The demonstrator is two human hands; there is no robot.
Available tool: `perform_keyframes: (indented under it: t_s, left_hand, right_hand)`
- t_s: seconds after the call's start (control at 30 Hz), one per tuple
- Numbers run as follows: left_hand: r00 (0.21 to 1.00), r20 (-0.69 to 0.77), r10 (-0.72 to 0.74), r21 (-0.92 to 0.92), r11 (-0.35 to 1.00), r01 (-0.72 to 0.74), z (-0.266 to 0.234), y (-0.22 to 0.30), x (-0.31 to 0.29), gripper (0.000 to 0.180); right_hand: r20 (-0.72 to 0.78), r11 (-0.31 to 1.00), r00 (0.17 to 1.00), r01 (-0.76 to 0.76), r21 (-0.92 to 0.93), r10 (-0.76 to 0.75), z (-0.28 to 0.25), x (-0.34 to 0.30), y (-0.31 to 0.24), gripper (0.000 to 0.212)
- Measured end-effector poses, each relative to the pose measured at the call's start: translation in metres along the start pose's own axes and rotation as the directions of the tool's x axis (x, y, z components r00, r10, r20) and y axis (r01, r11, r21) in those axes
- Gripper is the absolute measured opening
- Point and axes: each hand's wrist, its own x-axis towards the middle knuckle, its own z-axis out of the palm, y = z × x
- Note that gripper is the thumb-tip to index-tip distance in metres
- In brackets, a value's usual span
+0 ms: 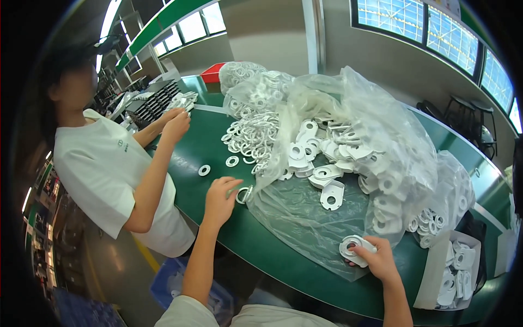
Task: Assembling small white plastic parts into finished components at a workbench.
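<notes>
The left hand [220, 197] pinches a white ring [244, 194] by the near edge of the ring pile [251, 136], while the right hand [376, 259] pinches a white flat part [354, 248] on the green surface [207, 147], ready to join.

Matt white plastic brackets [331, 194], crinkly clear plastic sheet [305, 218], smooth green tabletop [218, 136]

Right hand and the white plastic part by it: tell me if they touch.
Touching. The head view shows the right hand with fingers curled around the white plastic part.

Green table [218, 163] bears plastic sheeting [305, 218], white rings [250, 133], brackets [332, 163].
</notes>
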Motion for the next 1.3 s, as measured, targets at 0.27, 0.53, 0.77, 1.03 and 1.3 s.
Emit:
perform_keyframes:
  t_s: [0.27, 0.53, 0.77, 1.03, 1.3]
  left_hand:
    - [0.976, 0.149, -0.162, 0.289, 0.951, 0.113, -0.002, -0.016, 0.012, 0.01]
    - [0.99, -0.135, 0.041, 0.055, 0.998, -0.034, -0.015, 0.05, 0.039, 0.024]
    - [0.867, 0.496, -0.05, -0.75, 0.478, 0.457, 0.062, 0.152, 0.05, 0.015]
    - [0.821, 0.531, 0.209, -0.82, 0.372, 0.435, 0.114, 0.208, 0.041, 0.019]
    - [0.736, 0.673, 0.065, -0.737, 0.138, 0.662, 0.127, 0.199, 0.02, 0.014]
  right_hand:
    - [-0.017, 0.995, 0.999, 0.036, 0.092, -0.035, -0.005, 0.003, 0.002, 0.015]
    - [-0.066, 0.997, 0.997, 0.038, 0.069, -0.033, -0.003, 0.002, -0.002, 0.016]
    - [-0.147, 0.935, 0.988, 0.102, 0.34, -0.054, -0.009, 0.01, 0.008, 0.02]
    - [-0.216, 0.882, 0.976, 0.109, 0.458, -0.009, -0.018, 0.01, 0.011, 0.024]
    - [-0.183, 0.769, 0.983, 0.097, 0.632, 0.026, -0.018, 0.012, 0.012, 0.032]
